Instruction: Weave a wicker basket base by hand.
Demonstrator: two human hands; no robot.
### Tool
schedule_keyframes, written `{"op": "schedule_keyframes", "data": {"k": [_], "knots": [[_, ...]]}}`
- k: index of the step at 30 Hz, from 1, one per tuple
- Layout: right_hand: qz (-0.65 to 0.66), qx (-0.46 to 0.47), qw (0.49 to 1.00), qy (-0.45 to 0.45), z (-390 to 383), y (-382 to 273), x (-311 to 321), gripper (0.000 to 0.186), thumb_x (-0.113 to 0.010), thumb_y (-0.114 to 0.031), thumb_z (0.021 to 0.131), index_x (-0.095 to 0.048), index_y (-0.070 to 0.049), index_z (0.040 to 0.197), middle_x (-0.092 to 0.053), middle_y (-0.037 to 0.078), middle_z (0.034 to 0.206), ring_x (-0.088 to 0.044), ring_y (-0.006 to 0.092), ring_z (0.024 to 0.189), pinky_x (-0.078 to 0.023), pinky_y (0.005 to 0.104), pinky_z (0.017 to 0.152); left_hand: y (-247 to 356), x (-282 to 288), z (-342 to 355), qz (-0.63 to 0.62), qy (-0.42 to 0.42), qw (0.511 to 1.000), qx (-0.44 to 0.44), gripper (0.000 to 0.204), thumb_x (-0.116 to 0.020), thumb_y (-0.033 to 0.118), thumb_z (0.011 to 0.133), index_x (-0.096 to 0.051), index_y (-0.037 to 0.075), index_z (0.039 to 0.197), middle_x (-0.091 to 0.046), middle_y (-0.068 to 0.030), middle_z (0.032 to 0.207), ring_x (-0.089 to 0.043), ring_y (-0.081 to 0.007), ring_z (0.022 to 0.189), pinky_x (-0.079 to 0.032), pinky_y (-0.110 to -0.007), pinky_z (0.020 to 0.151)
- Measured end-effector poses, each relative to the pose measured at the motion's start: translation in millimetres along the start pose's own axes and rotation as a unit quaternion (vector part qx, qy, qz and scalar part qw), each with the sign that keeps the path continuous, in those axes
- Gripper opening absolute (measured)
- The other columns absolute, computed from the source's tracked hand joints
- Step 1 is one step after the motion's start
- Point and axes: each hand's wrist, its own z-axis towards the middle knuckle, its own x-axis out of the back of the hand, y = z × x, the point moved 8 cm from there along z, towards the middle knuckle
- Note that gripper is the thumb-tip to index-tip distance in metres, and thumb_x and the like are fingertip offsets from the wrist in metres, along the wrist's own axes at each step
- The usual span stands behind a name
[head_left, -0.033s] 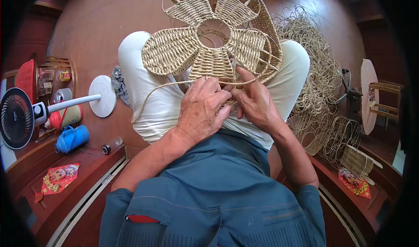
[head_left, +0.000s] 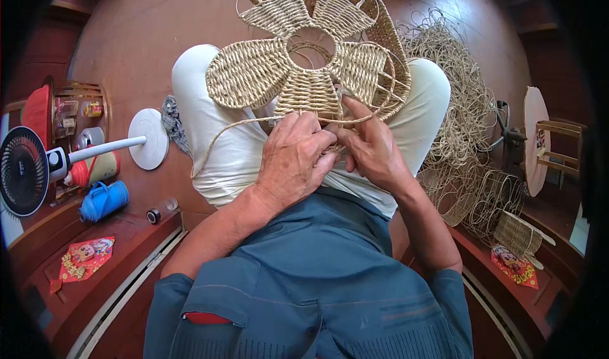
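A flower-shaped woven straw piece (head_left: 247, 73) rests across my lap, with a round hole at its centre. The lower petal (head_left: 307, 95) points toward me, and its near edge is covered by my hands. My left hand (head_left: 292, 152) is closed over that edge, fingers curled under. Against it, my right hand (head_left: 371, 146) pinches the same edge, thumb close to the left fingers and index finger stretched up beside the petal. A twisted straw cord (head_left: 228, 127) loops from my left knee to the hands. What lies between the fingertips is hidden.
Behind the flower stands a larger woven basket-like piece (head_left: 396, 54). A heap of loose straw cord (head_left: 450, 99) spreads over the floor at right, near a round-topped stool (head_left: 536, 140). At left are a fan (head_left: 25, 168), its white base (head_left: 149, 140) and a blue jug (head_left: 104, 200).
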Motion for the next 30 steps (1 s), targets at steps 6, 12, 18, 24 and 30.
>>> {"op": "schedule_keyframes", "data": {"k": [6, 12, 18, 24, 30], "knots": [[-0.126, 0.093, 0.983, 0.101, -14, -3, 5, 0.048, -0.07, -0.002, 0.103, -0.058, 0.002, 0.149, -0.073, 0.009, 0.098, -0.062, 0.0092, 0.067, -0.054, 0.0287, 0.063, -5, 2, -2, -0.021, 0.021, 1.0, 0.002, 0.027, -0.088, 0.021, 0.082, -0.076, 0.007, 0.102, -0.061, -0.0091, 0.096, -0.061, -0.0309, 0.096, -0.05, -0.044, 0.09], [-0.006, 0.191, 0.975, 0.111, -44, -7, 7, 0.027, -0.072, 0.001, 0.104, -0.06, 0.001, 0.128, -0.07, 0.006, 0.105, -0.069, 0.0111, 0.094, -0.056, 0.0262, 0.088, -6, 0, -4, -0.012, 0.016, 1.0, 0.0, 0.025, -0.088, 0.02, 0.083, -0.076, 0.008, 0.1, -0.063, -0.0079, 0.097, -0.062, -0.03, 0.098, -0.05, -0.044, 0.086], [0.255, 0.115, 0.96, 0.031, -60, -2, -10, 0.019, -0.064, 0.005, 0.107, -0.049, -0.001, 0.118, -0.068, 0.008, 0.108, -0.072, 0.0151, 0.105, -0.059, 0.03, 0.096, 12, 5, -10, 0.019, 0.082, 0.996, -0.04, 0.025, -0.086, 0.017, 0.081, -0.074, 0.012, 0.103, -0.066, -0.0057, 0.099, -0.064, -0.0279, 0.096, -0.049, -0.043, 0.083], [0.31, 0.101, 0.945, 0.02, -61, -12, 29, 0.02, -0.063, 0.003, 0.104, -0.052, -0.005, 0.118, -0.064, 0.005, 0.096, -0.073, 0.0148, 0.095, -0.059, 0.0255, 0.084, 10, -9, -6, 0.037, 0.099, 0.99, -0.098, 0.021, -0.083, 0.014, 0.083, -0.071, 0.013, 0.1, -0.065, -0.0049, 0.1, -0.065, -0.0273, 0.093, -0.049, -0.043, 0.081], [0.342, 0.033, 0.881, 0.325, -91, 88, 337, 0.029, -0.065, 0.006, 0.099, -0.057, -0.005, 0.125, -0.056, 0.001, 0.09, -0.048, 0.0066, 0.065, -0.039, 0.0234, 0.051, 17, -6, -7, 0.054, 0.087, 0.991, -0.081, 0.017, -0.08, 0.012, 0.085, -0.067, 0.01, 0.096, -0.063, -0.006, 0.097, -0.065, -0.0279, 0.089, -0.05, -0.042, 0.08]]}}
